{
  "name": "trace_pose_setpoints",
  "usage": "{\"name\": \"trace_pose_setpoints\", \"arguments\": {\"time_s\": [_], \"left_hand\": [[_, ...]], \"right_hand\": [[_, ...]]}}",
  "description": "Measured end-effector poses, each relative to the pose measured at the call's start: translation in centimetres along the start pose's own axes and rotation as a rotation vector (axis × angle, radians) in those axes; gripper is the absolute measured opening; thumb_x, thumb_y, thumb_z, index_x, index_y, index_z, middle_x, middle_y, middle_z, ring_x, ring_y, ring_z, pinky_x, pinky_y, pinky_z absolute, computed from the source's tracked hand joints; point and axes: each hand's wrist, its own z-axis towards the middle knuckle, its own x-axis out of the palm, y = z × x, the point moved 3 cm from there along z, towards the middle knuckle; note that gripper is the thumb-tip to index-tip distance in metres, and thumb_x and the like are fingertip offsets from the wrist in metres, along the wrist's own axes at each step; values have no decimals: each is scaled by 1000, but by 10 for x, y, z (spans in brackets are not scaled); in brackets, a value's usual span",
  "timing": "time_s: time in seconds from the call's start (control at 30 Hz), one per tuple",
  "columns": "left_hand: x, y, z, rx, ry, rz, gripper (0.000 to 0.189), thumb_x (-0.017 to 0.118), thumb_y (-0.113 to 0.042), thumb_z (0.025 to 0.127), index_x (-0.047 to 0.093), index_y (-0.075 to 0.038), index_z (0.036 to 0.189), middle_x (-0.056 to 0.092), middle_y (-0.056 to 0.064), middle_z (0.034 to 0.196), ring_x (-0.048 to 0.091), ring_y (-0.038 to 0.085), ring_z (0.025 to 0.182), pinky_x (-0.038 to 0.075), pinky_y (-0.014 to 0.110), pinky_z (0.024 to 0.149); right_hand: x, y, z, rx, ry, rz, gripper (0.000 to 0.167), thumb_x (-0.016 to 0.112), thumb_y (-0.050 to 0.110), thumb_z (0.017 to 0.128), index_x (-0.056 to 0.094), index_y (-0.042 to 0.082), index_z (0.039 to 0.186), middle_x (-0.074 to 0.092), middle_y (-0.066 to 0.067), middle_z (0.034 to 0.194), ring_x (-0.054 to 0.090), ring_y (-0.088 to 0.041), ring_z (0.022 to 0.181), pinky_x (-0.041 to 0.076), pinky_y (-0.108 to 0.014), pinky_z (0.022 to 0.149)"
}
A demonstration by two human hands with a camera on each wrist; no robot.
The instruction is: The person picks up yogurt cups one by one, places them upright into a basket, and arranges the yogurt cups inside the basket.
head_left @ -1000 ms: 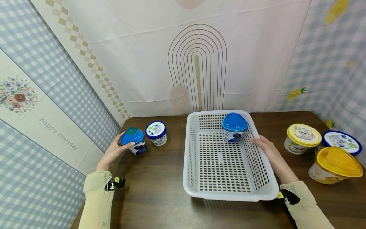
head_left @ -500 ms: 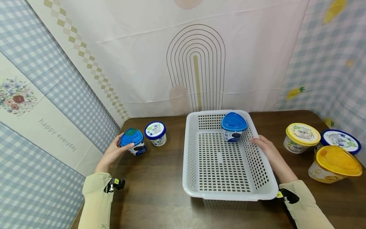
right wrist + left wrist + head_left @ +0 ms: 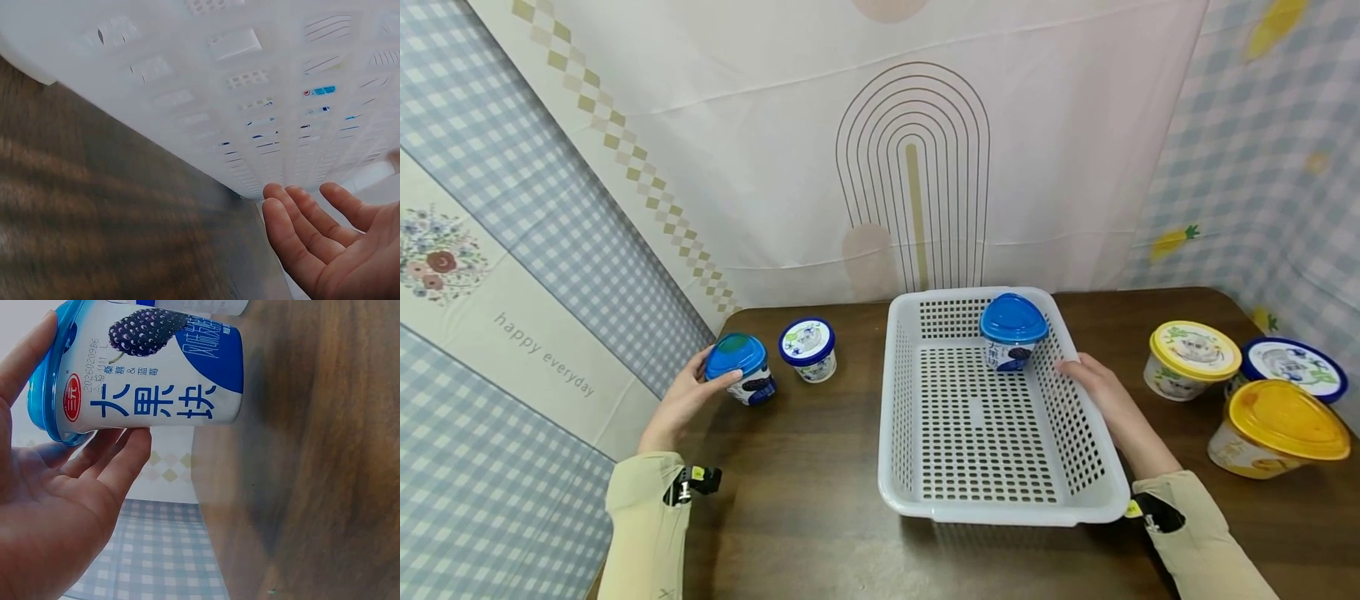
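My left hand (image 3: 681,400) grips a yogurt cup with a blue lid (image 3: 735,354), thumb and fingers spread around its top. In the left wrist view, the cup's white and blue side (image 3: 150,375) shows a blackberry-like fruit picture; I cannot tell whether its base touches the table. A smaller tub with a dark-blue-rimmed lid (image 3: 807,342) stands just right of it. My right hand (image 3: 1101,392) holds the right rim of a white perforated basket (image 3: 1003,510), with its fingers (image 3: 306,250) along the outer wall. Another blue-lidded yogurt cup (image 3: 1013,321) stands inside, at the back right.
On the right of the brown table (image 3: 805,500) stand a yellow-lidded tub (image 3: 1195,354), a dark-blue-rimmed tub (image 3: 1296,367) and a cup with an orange-yellow lid (image 3: 1288,421). A patterned cloth (image 3: 760,167) hangs behind the table, with checked cloth at both sides.
My left hand and its blue-lidded yogurt cup have shifted slightly left, widening the gap to the small tub. My right hand and the basket stay in place.
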Motion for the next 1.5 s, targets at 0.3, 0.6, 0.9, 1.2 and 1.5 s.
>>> {"name": "trace_pose_setpoints", "arguments": {"time_s": [0.3,0.6,0.9,1.2,1.5], "left_hand": [[-6,-10,-5,-3,-24,46,100,69,-39,96,3,-1,160,18,28,162,22,42,148,23,57,118],[-12,-19,-4,-5,-44,4,104,69,-44,95,0,-5,161,13,24,165,18,40,149,20,57,119],[-18,-30,-3,7,-59,-22,102,69,-42,95,-1,-9,162,10,21,166,17,38,150,22,54,119],[-33,-53,0,39,-85,16,101,68,-43,96,0,-10,162,10,22,165,16,39,150,22,56,118],[-39,-79,5,85,-57,15,98,68,-38,97,0,-12,163,9,19,166,17,37,151,22,56,119]], "right_hand": [[-1,-3,1,11,-3,-4,70,45,42,107,16,4,158,40,-37,146,67,-32,105,58,-51,82],[-1,-5,2,32,-10,-19,72,44,44,106,13,5,159,40,-37,146,67,-34,104,59,-53,79],[-2,-4,0,17,-6,-16,70,44,42,107,15,4,158,40,-37,146,67,-31,104,59,-50,80],[0,-2,2,13,-2,-30,73,43,44,107,11,5,160,40,-38,145,67,-35,104,59,-53,78],[0,-1,2,2,6,-18,72,44,44,106,14,5,159,40,-38,145,67,-32,103,59,-52,79]]}}
